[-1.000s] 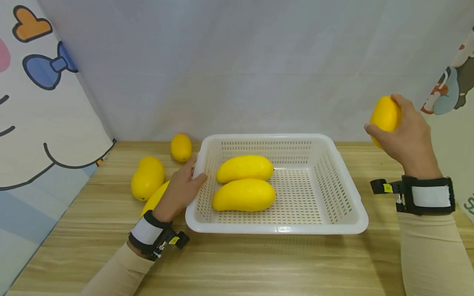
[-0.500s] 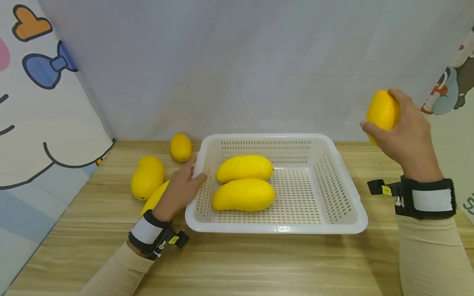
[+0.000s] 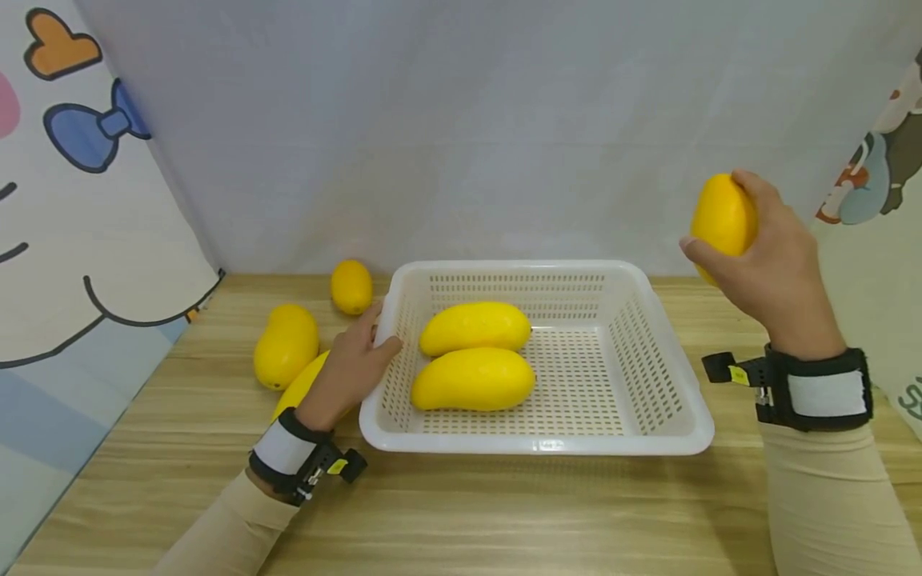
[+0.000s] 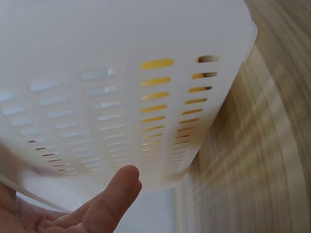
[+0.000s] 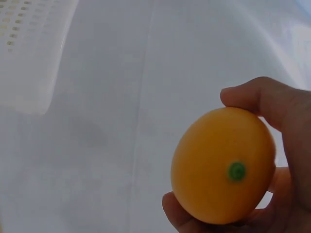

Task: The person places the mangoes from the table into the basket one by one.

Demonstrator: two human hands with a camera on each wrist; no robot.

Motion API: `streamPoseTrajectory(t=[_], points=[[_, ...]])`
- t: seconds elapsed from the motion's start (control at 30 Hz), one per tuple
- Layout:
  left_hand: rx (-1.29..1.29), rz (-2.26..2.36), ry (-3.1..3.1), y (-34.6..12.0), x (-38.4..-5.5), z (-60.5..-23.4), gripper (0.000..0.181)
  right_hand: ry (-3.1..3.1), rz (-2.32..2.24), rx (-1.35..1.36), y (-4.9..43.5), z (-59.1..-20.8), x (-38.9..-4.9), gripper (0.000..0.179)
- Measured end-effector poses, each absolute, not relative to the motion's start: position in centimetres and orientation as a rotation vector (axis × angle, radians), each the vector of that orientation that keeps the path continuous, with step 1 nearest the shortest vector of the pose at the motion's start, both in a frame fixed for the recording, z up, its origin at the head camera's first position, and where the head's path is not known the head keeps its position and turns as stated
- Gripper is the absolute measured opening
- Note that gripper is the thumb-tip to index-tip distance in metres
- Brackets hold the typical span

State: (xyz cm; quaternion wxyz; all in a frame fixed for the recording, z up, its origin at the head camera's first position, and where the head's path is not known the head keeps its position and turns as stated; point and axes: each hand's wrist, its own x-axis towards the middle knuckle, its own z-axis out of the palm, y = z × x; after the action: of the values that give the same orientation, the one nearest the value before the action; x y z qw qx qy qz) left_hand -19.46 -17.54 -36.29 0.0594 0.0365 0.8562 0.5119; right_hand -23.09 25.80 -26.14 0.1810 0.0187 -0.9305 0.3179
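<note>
A yellow mango [image 3: 723, 216] is gripped in my right hand [image 3: 778, 264], raised to the right of the white plastic basket [image 3: 540, 444]. In the right wrist view, the held mango [image 5: 218, 170] shows a green stem spot, with thumb and fingers around its sides. My left hand [image 3: 349, 364] holds the basket's left rim, thumb over the edge. Its fingers [image 4: 109, 204] lie against the outer slotted wall in the left wrist view. Inside the basket, two long yellow mangoes, a rear one [image 3: 475, 328] and a front one [image 3: 474, 379], lie side by side at the left.
Left of the basket on the wooden table [image 3: 504, 512] are a plump mango [image 3: 286, 346], a small one [image 3: 351, 286] and another mango [image 3: 301, 386] partly hidden by my left hand. A pale cloth wall [image 3: 504, 136] stands behind; printed panels flank both sides.
My right hand has shifted left and slightly up with the mango, nearer to the basket. The left hand and the basket stay in place.
</note>
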Motion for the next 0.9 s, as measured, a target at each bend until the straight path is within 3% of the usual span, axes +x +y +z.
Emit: streamPoseTrajectory(t=[0.9], points=[[0.124,1.562,2.592,-17.6,-19.5,-36.5,0.066,-2.597,0.929,0.221,23.0,-26.2,-22.2,0.086]])
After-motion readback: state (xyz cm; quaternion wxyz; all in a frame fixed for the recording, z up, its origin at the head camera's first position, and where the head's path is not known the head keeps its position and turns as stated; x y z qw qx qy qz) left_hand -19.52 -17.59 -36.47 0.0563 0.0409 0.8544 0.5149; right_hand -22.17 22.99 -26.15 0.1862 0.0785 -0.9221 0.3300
